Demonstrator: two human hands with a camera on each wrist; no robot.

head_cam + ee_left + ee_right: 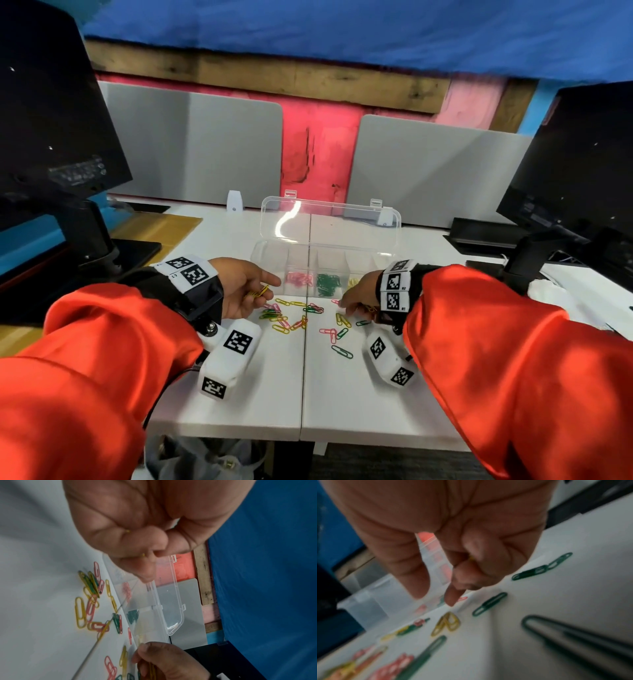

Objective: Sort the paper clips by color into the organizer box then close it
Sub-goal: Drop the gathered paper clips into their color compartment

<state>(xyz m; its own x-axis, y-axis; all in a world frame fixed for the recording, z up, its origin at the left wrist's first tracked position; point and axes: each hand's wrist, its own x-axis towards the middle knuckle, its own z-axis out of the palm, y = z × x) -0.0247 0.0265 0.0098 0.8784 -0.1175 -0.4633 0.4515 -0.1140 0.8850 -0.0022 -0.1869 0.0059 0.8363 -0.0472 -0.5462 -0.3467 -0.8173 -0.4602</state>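
Nearest on the white counter (239, 394) lies a loose green clip (342, 352), well in front of the box (270, 255); beyond it, closer to the box, pink, yellow and green clips (286, 313) lie scattered and partly heaped, some touching, just before the box's front wall. The left hand (245, 287) hangs just in front of the box's left end, fingers curled round a few yellow clips (257, 292); the left wrist view shows only bits of yellow between the closed fingers. The right hand (359, 294) is low over the counter before the box's right end, fingers bent on yellow clips (369, 308) held in the palm, one fingertip (452, 600) reaching down by a pink clip (462, 599); whether it touches is unclear. The box is clear plastic, lid (329, 219) standing open at the back; pink clips (300, 279) lie in one compartment, green clips (327, 283) in the next to the right, yellow clips (352, 282) in the one after. Dark monitors (51, 113) stand to either side of the box, grey panels (191, 147) behind it.
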